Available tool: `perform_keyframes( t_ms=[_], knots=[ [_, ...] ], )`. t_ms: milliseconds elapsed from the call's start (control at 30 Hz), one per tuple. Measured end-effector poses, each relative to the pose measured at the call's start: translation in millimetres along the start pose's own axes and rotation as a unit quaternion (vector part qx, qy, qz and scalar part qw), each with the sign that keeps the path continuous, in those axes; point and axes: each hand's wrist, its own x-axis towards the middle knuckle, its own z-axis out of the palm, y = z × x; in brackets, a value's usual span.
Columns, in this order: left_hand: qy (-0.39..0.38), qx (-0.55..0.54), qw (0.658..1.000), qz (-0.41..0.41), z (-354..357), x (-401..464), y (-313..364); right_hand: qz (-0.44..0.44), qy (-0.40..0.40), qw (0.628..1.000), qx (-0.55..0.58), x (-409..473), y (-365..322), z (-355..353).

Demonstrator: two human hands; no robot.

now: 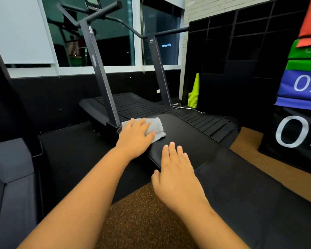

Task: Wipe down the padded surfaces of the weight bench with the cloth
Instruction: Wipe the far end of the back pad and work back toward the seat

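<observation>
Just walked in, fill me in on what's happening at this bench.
A person is wiping down a black padded weight bench. The left hand lies flat on a folded grey cloth and presses it onto the far end of the pad, near its left edge. The right hand rests open on the pad closer in, fingers straight, holding nothing. A curved treadmill stands just beyond the bench, with a stack of yellow-green cones by the wall.
</observation>
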Motion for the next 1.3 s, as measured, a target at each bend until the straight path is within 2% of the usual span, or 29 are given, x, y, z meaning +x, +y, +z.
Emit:
perform_keyframes(
  t_ms=[100, 267, 433, 467, 500, 533, 567, 633, 700, 733, 800, 833, 867, 933, 1067, 1200, 1300],
  knots=[
    [-0.006, 0.001, 1.000, 0.021, 5, -30, 10, 0.031, 0.043, 0.988, 0.148, -8, 2, -11],
    [-0.020, -0.031, 0.998, 0.046, 14, -70, 25, 0.119, 0.142, 0.915, 0.358, -16, 13, -19],
    [-0.034, -0.066, 0.995, 0.069, 23, -98, 43, 0.137, 0.185, 0.873, 0.430, -19, 18, -21],
    [-0.049, -0.104, 0.992, 0.057, 21, -102, 49, 0.131, 0.196, 0.870, 0.433, -19, 18, -21],
    [-0.079, -0.199, 0.977, 0.004, 19, -106, 53, 0.117, 0.211, 0.871, 0.429, -20, 17, -21],
    [-0.107, -0.319, 0.940, -0.052, 12, -110, 57, 0.095, 0.230, 0.875, 0.415, -23, 15, -21],
    [-0.144, -0.442, 0.881, -0.092, 7, -112, 59, 0.062, 0.250, 0.884, 0.391, -26, 13, -21],
    [-0.161, -0.592, 0.787, -0.070, 1, -118, 57, -0.018, 0.264, 0.901, 0.343, -34, 5, -16],
    [-0.102, -0.712, 0.689, -0.088, -1, -125, 48, -0.060, 0.206, 0.931, 0.297, -42, -3, -8],
    [-0.076, -0.770, 0.623, -0.110, -1, -131, 44, -0.061, 0.169, 0.953, 0.245, -43, -4, -1],
    [-0.007, -0.854, 0.498, -0.148, 7, -139, 33, -0.052, 0.123, 0.988, 0.074, -40, -3, 9],
    [0.028, -0.875, 0.452, -0.172, 13, -143, 27, -0.043, 0.102, 0.994, 0.005, -36, -3, 10],
    [0.049, -0.880, 0.434, -0.188, 18, -147, 25, -0.029, 0.077, 0.996, -0.030, -31, -2, 8],
    [0.066, -0.858, 0.458, -0.224, 26, -154, 28, -0.002, 0.037, 0.998, -0.048, -20, 4, 6],
    [0.062, -0.768, 0.589, -0.242, 32, -167, 56, 0.017, -0.006, 0.999, -0.046, -7, 21, 0],
    [0.069, -0.679, 0.691, -0.236, 44, -178, 79, -0.003, -0.018, 0.999, -0.032, -40, 25, -5],
    [0.074, -0.608, 0.758, -0.225, 50, -182, 87, 0.015, -0.022, 1.000, -0.005, -76, 35, -18]
  ],
)
